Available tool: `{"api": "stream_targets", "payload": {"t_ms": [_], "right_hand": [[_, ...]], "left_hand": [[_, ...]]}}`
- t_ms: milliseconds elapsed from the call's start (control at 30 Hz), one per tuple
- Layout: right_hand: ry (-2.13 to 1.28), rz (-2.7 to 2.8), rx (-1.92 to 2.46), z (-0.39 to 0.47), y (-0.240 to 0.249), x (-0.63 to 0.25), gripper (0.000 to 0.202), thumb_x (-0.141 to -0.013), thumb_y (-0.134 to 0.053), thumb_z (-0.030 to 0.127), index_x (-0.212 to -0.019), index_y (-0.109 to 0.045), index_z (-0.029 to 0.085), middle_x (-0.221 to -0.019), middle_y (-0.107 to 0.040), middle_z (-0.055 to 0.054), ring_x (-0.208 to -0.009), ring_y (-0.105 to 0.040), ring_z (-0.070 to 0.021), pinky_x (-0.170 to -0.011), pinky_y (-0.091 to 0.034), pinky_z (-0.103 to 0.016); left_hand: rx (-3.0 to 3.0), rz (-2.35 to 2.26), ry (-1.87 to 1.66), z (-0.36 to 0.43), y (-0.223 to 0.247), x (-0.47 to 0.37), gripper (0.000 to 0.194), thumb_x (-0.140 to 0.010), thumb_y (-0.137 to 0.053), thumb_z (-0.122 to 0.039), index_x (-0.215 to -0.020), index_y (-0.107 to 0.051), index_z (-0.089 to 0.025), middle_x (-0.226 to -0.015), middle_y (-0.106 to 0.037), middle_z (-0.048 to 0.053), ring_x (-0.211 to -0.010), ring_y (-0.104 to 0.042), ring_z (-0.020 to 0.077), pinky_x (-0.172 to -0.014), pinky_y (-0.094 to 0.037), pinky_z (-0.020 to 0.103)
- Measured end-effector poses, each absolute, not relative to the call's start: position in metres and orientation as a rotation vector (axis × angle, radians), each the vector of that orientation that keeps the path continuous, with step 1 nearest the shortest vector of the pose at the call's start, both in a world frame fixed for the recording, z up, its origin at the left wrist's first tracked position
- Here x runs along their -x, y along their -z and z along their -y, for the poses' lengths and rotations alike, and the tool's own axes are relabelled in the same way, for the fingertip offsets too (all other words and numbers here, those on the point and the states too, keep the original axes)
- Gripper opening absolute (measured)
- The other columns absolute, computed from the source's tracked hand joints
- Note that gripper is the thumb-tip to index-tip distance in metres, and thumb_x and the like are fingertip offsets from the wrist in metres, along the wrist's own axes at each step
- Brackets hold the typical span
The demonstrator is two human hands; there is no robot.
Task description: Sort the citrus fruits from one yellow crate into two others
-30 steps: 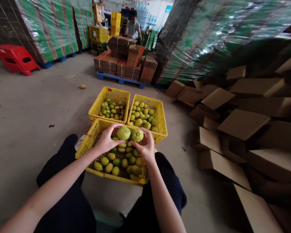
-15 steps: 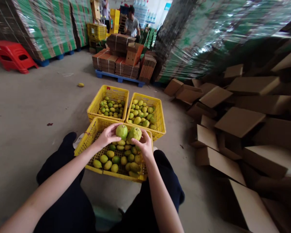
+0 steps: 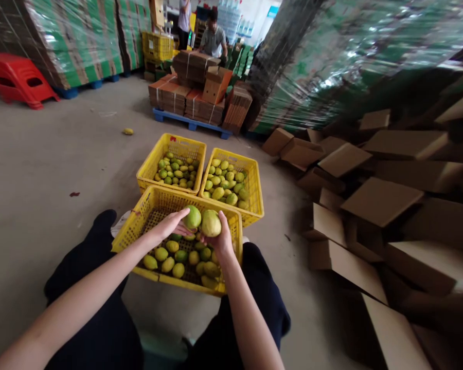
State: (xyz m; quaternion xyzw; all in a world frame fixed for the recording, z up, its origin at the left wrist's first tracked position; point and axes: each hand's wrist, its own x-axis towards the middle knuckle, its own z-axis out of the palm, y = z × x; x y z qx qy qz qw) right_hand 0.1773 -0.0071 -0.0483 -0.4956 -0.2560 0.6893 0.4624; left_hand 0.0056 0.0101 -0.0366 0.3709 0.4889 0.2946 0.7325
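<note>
Close together, a green lemon (image 3: 192,217) and a yellower lemon (image 3: 211,224) are held above the front crate (image 3: 134,231).
From the head view, the left hand (image 3: 173,224) cups the green lemon and the right hand (image 3: 223,239) grips the yellower lemon; below, loose lemons (image 3: 167,264) partly cover the crate's floor.
</note>
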Motion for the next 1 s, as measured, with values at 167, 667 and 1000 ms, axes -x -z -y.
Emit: {"api": "stream_targets", "payload": {"t_ms": [167, 667, 1000], "right_hand": [[-1.677, 0.617, 1.297, 0.010, 0.048, -0.175, 0.054, -0.071, -0.057, 0.073, -0.068, -0.064, 0.020, -0.053, -0.064, -0.004, -0.043, -0.056, -0.0171, -0.034, -0.038, -0.027], [-0.383, 1.242, 1.239, 0.029, 0.032, -0.174, 0.051, -0.071, -0.081, 0.027, -0.118, -0.062, 0.031, -0.126, -0.067, -0.004, -0.123, -0.060, -0.0267, -0.114, -0.041, -0.045], [-0.507, 1.208, 1.178, 0.024, 0.035, -0.177, 0.050, -0.065, -0.085, 0.032, -0.111, -0.065, 0.029, -0.132, -0.055, -0.007, -0.129, -0.051, -0.0298, -0.108, -0.046, -0.049]], "left_hand": [[-0.759, -1.167, -0.633, -0.016, 0.043, -0.006, 0.056, -0.087, -0.054, -0.063, -0.075, -0.075, -0.012, -0.057, -0.071, 0.011, -0.060, -0.070, 0.0235, -0.059, -0.052, 0.029], [-1.442, -0.958, -1.246, -0.006, 0.019, 0.003, 0.064, -0.054, -0.090, -0.014, -0.114, -0.070, -0.021, -0.116, -0.068, 0.007, -0.107, -0.064, 0.0252, -0.101, -0.049, 0.033], [-1.334, -0.928, -1.225, -0.008, 0.019, 0.009, 0.062, -0.057, -0.089, -0.020, -0.116, -0.072, -0.025, -0.132, -0.056, 0.009, -0.120, -0.056, 0.0285, -0.097, -0.054, 0.039]]}}
